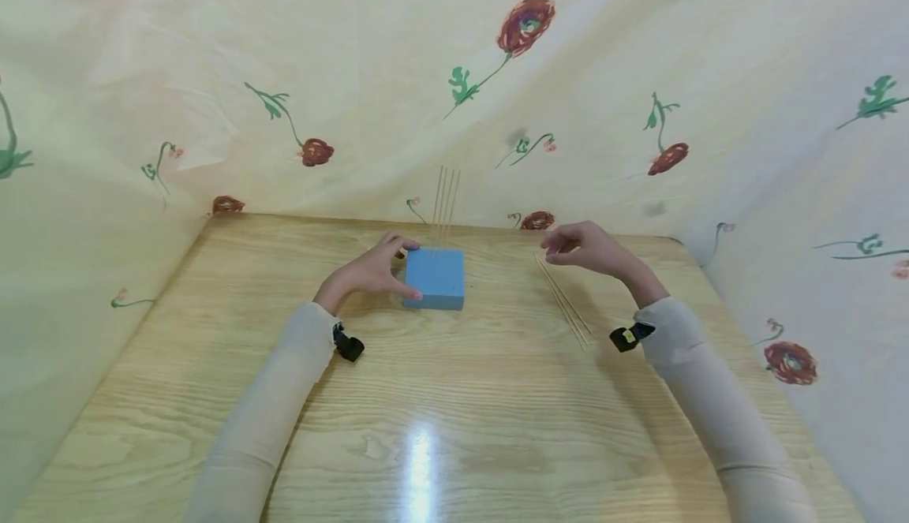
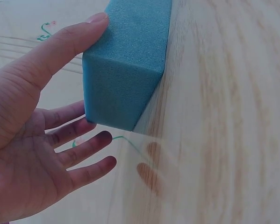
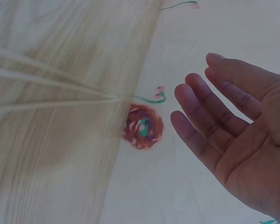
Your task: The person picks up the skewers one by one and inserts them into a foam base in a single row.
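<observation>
A blue foam block [image 1: 435,278] lies on the wooden table, and several thin wooden sticks [image 1: 445,203] stand upright along its back edge. My left hand [image 1: 369,270] holds the block from its left side, thumb at the near face and fingers behind. The left wrist view shows the thumb touching the foam block [image 2: 130,51]; two fingertips are partly hidden behind it. To the right, my right hand [image 1: 585,247] hovers over the far end of some loose thin sticks [image 1: 566,302]. In the right wrist view the right hand [image 3: 233,121] has loosely bent fingers with nothing between them.
The wooden table [image 1: 469,397] meets a flower-patterned cloth [image 1: 383,81] at its back edge and sides. Bright glare [image 1: 420,468] falls on the table's near part. A small black camera [image 1: 348,345] sits on the left wrist, another camera [image 1: 626,338] on the right.
</observation>
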Motion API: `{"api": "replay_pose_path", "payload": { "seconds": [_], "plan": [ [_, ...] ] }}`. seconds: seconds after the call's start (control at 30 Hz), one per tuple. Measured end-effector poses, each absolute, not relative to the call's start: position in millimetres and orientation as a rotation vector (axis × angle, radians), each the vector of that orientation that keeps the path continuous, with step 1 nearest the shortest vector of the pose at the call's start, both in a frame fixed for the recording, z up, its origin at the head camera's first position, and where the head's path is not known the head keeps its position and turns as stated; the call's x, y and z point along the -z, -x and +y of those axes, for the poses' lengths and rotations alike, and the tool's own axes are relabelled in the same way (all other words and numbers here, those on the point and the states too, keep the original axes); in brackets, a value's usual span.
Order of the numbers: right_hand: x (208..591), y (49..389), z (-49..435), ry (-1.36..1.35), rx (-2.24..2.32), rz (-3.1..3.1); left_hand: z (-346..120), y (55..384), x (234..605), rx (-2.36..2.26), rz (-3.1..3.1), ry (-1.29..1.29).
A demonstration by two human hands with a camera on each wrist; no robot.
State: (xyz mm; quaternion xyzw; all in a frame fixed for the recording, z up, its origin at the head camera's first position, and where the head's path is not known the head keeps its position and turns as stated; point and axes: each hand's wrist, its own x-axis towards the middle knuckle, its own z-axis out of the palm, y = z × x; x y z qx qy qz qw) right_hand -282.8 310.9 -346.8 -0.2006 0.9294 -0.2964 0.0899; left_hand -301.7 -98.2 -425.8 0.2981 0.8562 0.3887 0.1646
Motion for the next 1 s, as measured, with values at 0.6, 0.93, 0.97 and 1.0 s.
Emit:
{"api": "replay_pose_path", "payload": {
  "seconds": [0.6,0.93,0.97,1.0],
  "plan": [
    [380.3,278.0,337.9,0.541,0.831,2.685,-99.8,301.5,428.6,-1.098,2.442,-0.847],
    [400.3,279.1,343.9,0.502,0.851,2.666,-99.0,300.2,427.0,-1.101,2.435,-0.843],
    [402.1,279.7,344.2,0.495,0.856,2.67,-99.0,300.0,427.0,-1.102,2.434,-0.841],
    [403.7,280.2,344.3,0.49,0.861,2.672,-99.0,299.8,427.0,-1.105,2.433,-0.841]
  ]
}}
